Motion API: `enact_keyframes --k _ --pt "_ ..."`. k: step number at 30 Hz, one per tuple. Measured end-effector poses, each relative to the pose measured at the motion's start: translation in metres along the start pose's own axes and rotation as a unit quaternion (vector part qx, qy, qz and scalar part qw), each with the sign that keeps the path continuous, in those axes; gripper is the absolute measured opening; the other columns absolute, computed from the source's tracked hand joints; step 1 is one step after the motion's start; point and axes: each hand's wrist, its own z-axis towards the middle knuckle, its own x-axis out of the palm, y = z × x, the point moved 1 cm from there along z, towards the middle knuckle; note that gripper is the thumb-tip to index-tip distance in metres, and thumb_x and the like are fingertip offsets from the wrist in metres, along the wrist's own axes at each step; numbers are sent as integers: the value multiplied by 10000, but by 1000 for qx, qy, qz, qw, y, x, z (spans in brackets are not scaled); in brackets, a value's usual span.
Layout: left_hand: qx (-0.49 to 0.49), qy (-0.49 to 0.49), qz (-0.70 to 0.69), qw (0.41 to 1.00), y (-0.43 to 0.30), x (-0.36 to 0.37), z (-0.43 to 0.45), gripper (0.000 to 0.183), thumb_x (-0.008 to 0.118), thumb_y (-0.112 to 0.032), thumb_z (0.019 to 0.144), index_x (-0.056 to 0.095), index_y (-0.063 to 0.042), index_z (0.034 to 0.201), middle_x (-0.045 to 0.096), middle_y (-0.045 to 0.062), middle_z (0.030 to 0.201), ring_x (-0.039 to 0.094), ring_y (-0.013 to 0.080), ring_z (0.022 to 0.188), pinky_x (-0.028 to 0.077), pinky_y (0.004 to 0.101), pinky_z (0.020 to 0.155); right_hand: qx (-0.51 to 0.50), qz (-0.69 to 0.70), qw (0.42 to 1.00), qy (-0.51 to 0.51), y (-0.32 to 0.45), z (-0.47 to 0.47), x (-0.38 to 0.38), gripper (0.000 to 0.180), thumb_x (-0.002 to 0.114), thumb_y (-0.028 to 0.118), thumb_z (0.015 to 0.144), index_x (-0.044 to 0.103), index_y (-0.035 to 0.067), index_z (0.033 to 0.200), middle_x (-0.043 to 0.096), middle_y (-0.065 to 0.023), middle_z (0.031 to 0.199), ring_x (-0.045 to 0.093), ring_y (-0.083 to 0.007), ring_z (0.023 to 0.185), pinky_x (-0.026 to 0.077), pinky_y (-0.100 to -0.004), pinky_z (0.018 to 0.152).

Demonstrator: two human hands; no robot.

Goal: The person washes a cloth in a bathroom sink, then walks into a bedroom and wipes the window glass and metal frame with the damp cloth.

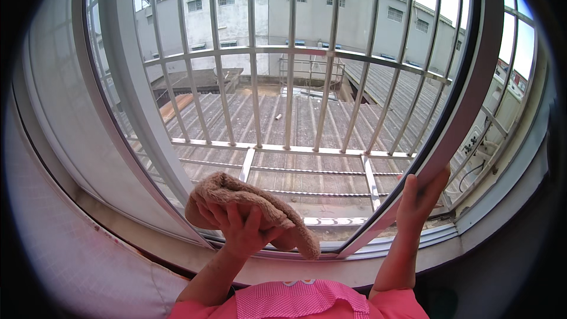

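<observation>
A folded brown plush cloth (221, 186) is held in my left hand (241, 230), fingers spread across it, in front of the lower part of a sliding window pane (319, 177). One end of the cloth hangs down to the right, close to the bottom rail. Whether the cloth touches the glass I cannot tell. My right hand (418, 199) grips the upright edge of the window sash frame (436, 159), thumb on the near side and the fingers mostly hidden behind it.
Outside stands a metal security grille (290, 93) above a corrugated roof (301, 119) and a grey building (319, 22). Window tracks (438, 235) and a pale sill (310, 270) run below. At left is a tiled wall (88, 266); at right, an outdoor unit with pipes (483, 141).
</observation>
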Motion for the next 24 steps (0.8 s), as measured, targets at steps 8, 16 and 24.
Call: enact_keyframes --k 8,16,24 --pt "48 12 18 999 11 -1 -1 557 573 -709 737 603 -222 1004 380 128 1308 117 591 1306 64 798 931 78 132 988 1 2 -5 0 650 621 303 886 291 3 1359 423 -90 1218 446 -159 1056 357 -293 919" --pt "-5 -161 39 986 24 -36 172 870 496 -687 794 391 -69 1397 257 262 1465 197 546 1320 151 646 1038 97 179 979 11 -11 -8 3 659 646 317 875 323 13 1362 415 -92 1274 428 -170 1119 337 -313 958" --pt "45 -5 21 999 12 -10 43 711 609 -646 748 511 -155 1253 266 218 1438 136 578 1314 67 764 959 30 151 988 -5 1 -1 6 642 657 309 867 358 -2 1343 422 -103 1306 436 -187 1149 335 -322 974"
